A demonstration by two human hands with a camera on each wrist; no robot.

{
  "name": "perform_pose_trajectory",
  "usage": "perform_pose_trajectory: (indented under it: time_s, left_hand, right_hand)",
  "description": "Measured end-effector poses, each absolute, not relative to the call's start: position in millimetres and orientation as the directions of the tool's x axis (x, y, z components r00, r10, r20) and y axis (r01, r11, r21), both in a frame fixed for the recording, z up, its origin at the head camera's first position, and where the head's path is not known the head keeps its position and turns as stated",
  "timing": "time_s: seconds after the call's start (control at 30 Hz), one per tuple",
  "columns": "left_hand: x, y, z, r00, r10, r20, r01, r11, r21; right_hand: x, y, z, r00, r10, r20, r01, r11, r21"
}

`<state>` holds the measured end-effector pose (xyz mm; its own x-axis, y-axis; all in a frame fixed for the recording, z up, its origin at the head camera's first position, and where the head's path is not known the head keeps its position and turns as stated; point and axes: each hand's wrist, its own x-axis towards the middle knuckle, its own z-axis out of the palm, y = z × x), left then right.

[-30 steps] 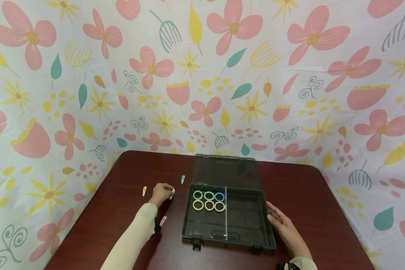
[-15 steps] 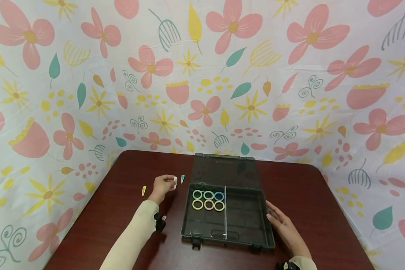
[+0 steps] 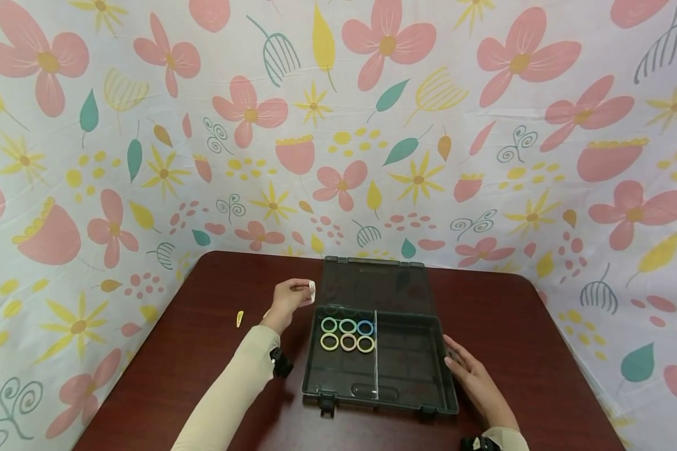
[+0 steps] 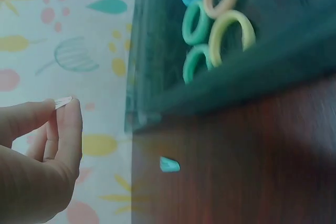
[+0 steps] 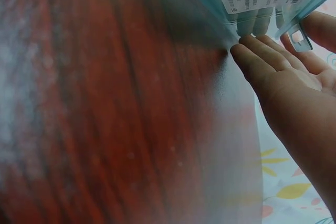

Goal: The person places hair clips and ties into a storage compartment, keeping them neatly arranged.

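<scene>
My left hand [image 3: 288, 304] pinches a white snap hair clip [image 3: 312, 292] between thumb and fingertips, raised over the table just left of the box. In the left wrist view, a teal hair clip [image 4: 169, 164] lies on the table below that hand. A yellow hair clip [image 3: 239, 319] lies farther left. My right hand [image 3: 476, 379] rests against the right side of the dark see-through box [image 3: 412, 357], its fingers fairly straight along the wall. Several coloured hair ties, among them a blue one [image 3: 365, 327], lie in two rows in the left compartment.
The box's lid [image 3: 375, 285] is folded back, flat towards the rear. A clear divider [image 3: 377, 369] splits the box in two. Dark latches, including one at the front left [image 3: 327, 404], stick out. A flowered cloth [image 3: 338, 125] hangs behind the brown table [image 3: 519, 332].
My left hand has lifted the white hair clip off the table and carried it right, towards the box. It now covers the teal clip in the head view. The right hand stays put.
</scene>
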<state>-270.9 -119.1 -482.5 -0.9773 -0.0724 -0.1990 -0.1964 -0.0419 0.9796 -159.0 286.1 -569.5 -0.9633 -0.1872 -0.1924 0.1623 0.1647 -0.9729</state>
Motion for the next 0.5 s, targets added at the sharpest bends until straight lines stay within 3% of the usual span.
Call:
perform_pose_trajectory:
  time_s: [0.5]
  left_hand:
    - [-274,-58,-475,-0.976,0.03,-0.215,-0.217,-0.112,0.97]
  right_hand:
    - [-158,285,-567,-0.964,-0.181,-0.197,0.17,0.156,-0.973]
